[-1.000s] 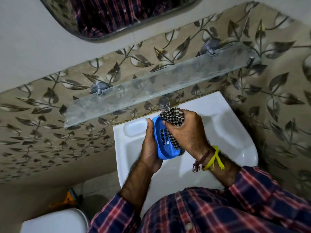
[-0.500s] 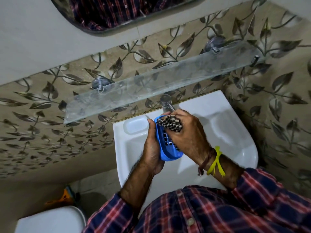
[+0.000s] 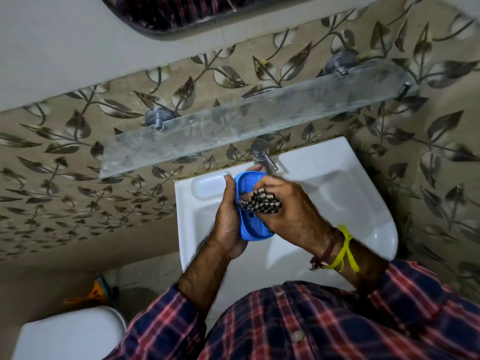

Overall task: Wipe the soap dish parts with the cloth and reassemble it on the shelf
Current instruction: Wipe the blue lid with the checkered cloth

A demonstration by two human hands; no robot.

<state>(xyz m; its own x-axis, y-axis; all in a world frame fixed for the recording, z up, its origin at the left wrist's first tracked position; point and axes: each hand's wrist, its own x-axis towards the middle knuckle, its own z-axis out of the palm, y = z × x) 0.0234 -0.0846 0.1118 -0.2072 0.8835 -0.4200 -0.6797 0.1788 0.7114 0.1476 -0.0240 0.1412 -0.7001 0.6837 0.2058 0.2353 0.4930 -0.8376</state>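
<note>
A blue plastic soap dish (image 3: 248, 183) is held on edge over the sink, its inside facing right. My left hand (image 3: 228, 222) cups it from the left, thumb on the rim. Bunched in my right hand (image 3: 288, 211) is a black-and-white checked cloth (image 3: 259, 202), which presses against the middle of the dish's inner face. The lower part of the dish shows below the cloth. A clear glass shelf (image 3: 233, 128) runs along the wall above the sink, with nothing on it. I cannot tell whether the dish is one part or two.
The white sink (image 3: 337, 193) lies under my hands, with a chrome tap (image 3: 261, 154) just above them and a moulded soap recess (image 3: 207, 188) at its back left. A mirror (image 3: 197, 11) hangs above. A white toilet lid (image 3: 70, 333) sits at lower left, near an orange object (image 3: 91, 292) on the floor.
My right hand has slid the cloth down from the dish's top edge to its middle, uncovering the upper inside. The view has shifted slightly; the left hand keeps its hold.
</note>
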